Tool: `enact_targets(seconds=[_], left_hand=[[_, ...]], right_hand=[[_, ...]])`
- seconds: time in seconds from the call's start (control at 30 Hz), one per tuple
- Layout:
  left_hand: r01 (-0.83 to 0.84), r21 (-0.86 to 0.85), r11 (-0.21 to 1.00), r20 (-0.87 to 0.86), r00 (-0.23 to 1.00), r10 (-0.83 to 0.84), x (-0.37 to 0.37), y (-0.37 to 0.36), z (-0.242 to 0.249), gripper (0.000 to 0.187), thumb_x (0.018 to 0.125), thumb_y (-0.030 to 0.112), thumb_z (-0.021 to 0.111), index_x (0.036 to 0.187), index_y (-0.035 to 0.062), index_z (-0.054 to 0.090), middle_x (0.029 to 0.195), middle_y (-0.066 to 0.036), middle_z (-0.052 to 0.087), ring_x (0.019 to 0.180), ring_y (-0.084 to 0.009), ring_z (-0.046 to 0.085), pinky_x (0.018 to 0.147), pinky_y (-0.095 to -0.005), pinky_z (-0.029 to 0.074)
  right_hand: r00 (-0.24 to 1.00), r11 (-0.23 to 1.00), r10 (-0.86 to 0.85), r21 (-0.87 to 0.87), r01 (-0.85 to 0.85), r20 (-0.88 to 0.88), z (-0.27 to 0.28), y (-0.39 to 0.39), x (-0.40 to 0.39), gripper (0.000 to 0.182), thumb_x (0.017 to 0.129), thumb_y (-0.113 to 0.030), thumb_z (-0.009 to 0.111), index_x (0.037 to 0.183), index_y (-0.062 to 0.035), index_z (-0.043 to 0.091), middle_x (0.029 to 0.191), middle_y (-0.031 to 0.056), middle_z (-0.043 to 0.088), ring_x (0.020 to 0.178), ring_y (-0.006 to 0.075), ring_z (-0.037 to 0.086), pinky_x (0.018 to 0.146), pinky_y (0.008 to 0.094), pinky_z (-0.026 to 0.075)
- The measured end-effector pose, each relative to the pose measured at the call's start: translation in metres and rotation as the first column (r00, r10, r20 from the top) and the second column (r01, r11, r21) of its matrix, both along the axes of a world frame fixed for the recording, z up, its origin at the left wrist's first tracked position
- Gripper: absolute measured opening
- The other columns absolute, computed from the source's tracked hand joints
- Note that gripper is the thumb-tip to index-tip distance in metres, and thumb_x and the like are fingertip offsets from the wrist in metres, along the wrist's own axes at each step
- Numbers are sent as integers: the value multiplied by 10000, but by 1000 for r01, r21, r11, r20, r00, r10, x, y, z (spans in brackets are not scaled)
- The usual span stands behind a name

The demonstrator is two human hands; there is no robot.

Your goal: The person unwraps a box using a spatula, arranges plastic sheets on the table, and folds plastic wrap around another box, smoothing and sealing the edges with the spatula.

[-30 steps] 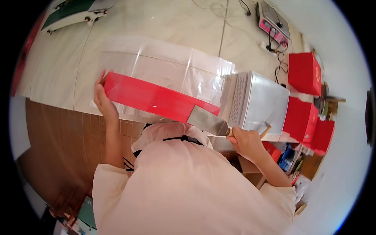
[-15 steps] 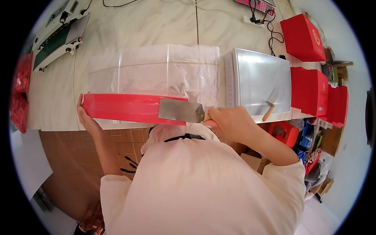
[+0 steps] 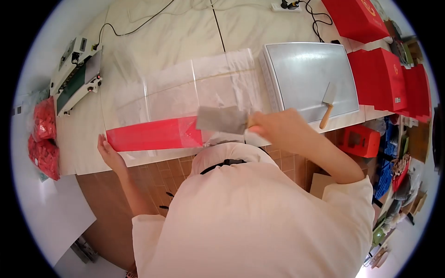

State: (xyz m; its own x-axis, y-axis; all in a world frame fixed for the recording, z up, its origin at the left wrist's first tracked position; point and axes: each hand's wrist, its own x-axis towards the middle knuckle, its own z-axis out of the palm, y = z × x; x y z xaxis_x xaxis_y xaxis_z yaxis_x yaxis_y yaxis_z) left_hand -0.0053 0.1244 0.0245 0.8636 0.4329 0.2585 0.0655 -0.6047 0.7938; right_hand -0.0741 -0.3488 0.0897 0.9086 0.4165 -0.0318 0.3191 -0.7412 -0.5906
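A long red box (image 3: 150, 134) lies along the table's front edge, with clear film over its right end. My left hand (image 3: 111, 155) is at the box's left end, fingers stretched out against it. In my right hand (image 3: 273, 125) is the handle of a scraper (image 3: 222, 119) with a broad metal blade, slightly blurred. The blade hovers around the box's right end and overlaps it in this view. Behind the box, a sheet of clear plastic film (image 3: 171, 88) is spread over the tabletop.
Right of the film is a flat metal-topped plate (image 3: 306, 69), bearing a second scraper (image 3: 327, 109) with a wooden handle. Red boxes (image 3: 378, 78) stand farther right. A machine (image 3: 79, 76) sits at the left, near bagged red items (image 3: 44, 153). Black cables (image 3: 320, 23) lie at the back.
The scraper has moved off the box's top toward its right end, uncovering folded film there. My left hand's fingers have loosened at the left end. The whole view has turned a little.
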Motion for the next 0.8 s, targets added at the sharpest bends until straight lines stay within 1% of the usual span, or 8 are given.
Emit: enact_targets(seconds=[0.07,0.1,0.2,0.27,0.37,0.5,0.7,0.8], left_hand=[[-44,183,982,61,998,33,-6,-24,16,415,1033,292,387,1334,37,515,1302,-116,564,1235,-239,490,1045,-356,367],[114,360,926,47,989,-140,-11,-36,24,427,1030,297,400,1348,32,504,1332,-125,545,1248,-236,487,1057,-365,354],[538,619,572,-103,778,-620,-30,-88,35,368,971,203,483,1291,49,580,1343,-128,554,1277,-275,478,1079,-445,317],[715,643,276,-325,580,-747,-39,-132,49,409,952,258,525,1299,48,571,1383,-115,525,1309,-262,463,1101,-465,296],[810,549,208,-358,452,-817,-50,-151,37,394,901,208,571,1262,55,606,1374,-103,538,1303,-265,475,1101,-471,302],[771,598,219,-308,474,-825,-59,-147,24,360,886,158,581,1227,54,628,1319,-104,583,1267,-258,512,1085,-465,335],[707,636,309,-182,527,-830,-73,-146,24,291,873,114,564,1141,89,674,1200,-60,657,1180,-229,586,1032,-431,403],[745,581,329,-90,460,-883,-79,-127,25,277,839,111,602,1102,91,685,1145,-54,673,1126,-225,615,973,-401,446]], right_hand=[[993,992,-110,-61,113,50,-15,-30,-9,280,962,-378,527,928,-102,562,570,95,569,526,313,578,475,391,426],[973,967,-208,-127,219,96,-25,-43,-13,292,965,-373,525,916,-87,553,581,116,574,554,331,589,494,415,436],[882,861,-468,-201,467,42,-51,-70,-19,337,982,-384,491,878,-65,529,592,161,574,593,374,594,528,471,438],[658,646,-752,-160,746,29,-81,-84,-23,408,1005,-421,414,853,-53,506,638,207,590,639,420,594,568,518,432],[474,452,-878,-202,869,70,-129,-99,-35,459,1019,-443,338,884,-44,519,725,236,626,721,451,607,630,538,445],[311,301,-950,-265,916,-6,-161,-102,-45,489,1024,-439,293,966,-19,536,828,267,654,819,470,621,730,556,463],[340,287,-934,-329,899,113,-172,-101,-45,427,991,-397,413,1076,8,519,951,268,645,909,457,610,783,545,457],[453,299,-787,-383,874,418,-134,-70,-29,416,928,-301,565,1205,3,508,1152,213,582,1090,381,547,874,480,445]])
